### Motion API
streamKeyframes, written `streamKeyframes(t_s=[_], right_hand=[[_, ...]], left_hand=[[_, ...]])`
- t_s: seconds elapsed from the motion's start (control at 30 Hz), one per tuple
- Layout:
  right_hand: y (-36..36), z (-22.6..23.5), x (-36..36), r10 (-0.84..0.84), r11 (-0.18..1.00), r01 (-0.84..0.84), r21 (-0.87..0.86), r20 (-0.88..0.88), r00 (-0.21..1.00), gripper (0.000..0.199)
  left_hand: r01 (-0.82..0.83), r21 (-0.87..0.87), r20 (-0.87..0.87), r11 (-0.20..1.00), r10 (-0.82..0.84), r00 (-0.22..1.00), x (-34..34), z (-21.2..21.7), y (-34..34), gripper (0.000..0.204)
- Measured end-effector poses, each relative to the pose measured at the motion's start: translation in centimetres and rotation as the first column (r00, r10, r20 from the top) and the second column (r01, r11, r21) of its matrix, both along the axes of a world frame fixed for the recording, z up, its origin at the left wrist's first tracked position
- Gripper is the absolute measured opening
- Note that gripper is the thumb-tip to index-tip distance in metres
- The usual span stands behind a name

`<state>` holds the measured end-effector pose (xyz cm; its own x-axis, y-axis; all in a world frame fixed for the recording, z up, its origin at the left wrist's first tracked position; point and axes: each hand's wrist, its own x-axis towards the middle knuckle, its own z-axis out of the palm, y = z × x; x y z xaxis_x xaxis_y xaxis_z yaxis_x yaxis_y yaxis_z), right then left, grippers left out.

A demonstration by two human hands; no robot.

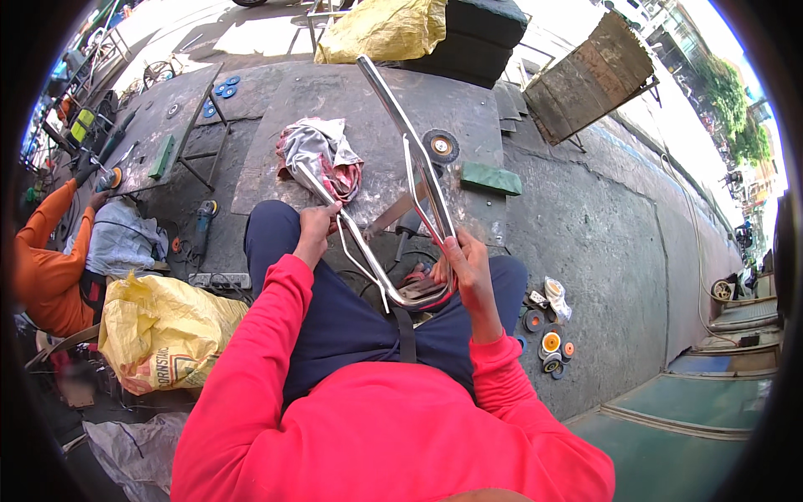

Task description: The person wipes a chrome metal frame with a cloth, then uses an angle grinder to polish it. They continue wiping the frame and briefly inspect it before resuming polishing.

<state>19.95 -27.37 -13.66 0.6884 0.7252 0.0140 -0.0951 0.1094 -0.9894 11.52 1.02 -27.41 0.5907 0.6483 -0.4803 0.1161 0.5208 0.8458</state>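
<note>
A shiny bent metal tube frame (pixel 386 94) with thinner rods along its sides is held over my lap. Its U-shaped bend is nearest my body, and one long arm reaches up and away over the low platform (pixel 268 100). My left hand (pixel 316 234) is closed around the left tube. On the opposite side, my right hand (pixel 471 266) grips the tube near the bend. A crumpled grey-and-red cloth (pixel 322 151) lies beyond my left hand, partly behind the left tube's end. Partly hidden behind the frame is a dark power tool (pixel 409 224).
A worn round disc (pixel 440 145) and a green block (pixel 490 178) lie on the platform. Several small wheels (pixel 550 342) sit on the ground at right. At left are a yellow sack (pixel 171 330), an angle grinder (pixel 203 227) and a co-worker's orange sleeve (pixel 50 217).
</note>
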Motion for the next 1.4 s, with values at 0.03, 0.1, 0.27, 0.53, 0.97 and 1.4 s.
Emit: streamKeyframes(t_s=[0.03, 0.1, 0.27, 0.53, 0.97, 1.4], right_hand=[[-0.2, 0.1, -0.1, 0.003, 1.0, -0.004, -0.005, -0.003, 1.0, 0.039], [-0.4, 0.3, -0.3, 0.001, 0.999, -0.001, -0.033, 0.0, 1.0, 0.041], [-0.3, 1.1, -1.1, 0.037, 0.991, -0.039, -0.129, -0.021, 0.999, 0.044], [0.6, 1.2, -3.4, 0.027, 0.933, -0.006, -0.36, 0.053, 0.998, 0.043], [-1.5, 5.1, -2.3, -0.09, 0.978, 0.083, -0.192, -0.027, 0.996, 0.035], [-9.7, 9.9, -0.5, -0.386, 0.919, 0.386, -0.08, 0.008, 0.922, 0.042]], left_hand=[[-0.002, 0.019, -0.012, 1.0, 0.002, 1.0, 0.1, 0.2, -0.1, 0.011], [0.004, 0.066, 0.003, 0.998, -0.004, 1.0, 0.1, 0.3, -0.1, 0.01], [-0.001, 0.085, 0.031, 0.996, -0.002, 1.0, 0.0, 0.0, 0.2, 0.012], [0.028, 0.169, 0.184, 0.985, -0.059, 0.981, -0.5, -0.2, 0.4, 0.016], [0.38, 0.782, -0.381, 0.494, -0.105, 0.919, 2.9, 2.9, 5.3, 0.04], [0.859, 0.399, -0.915, 0.321, 0.08, 0.396, 10.4, -0.8, 12.0, 0.096]])
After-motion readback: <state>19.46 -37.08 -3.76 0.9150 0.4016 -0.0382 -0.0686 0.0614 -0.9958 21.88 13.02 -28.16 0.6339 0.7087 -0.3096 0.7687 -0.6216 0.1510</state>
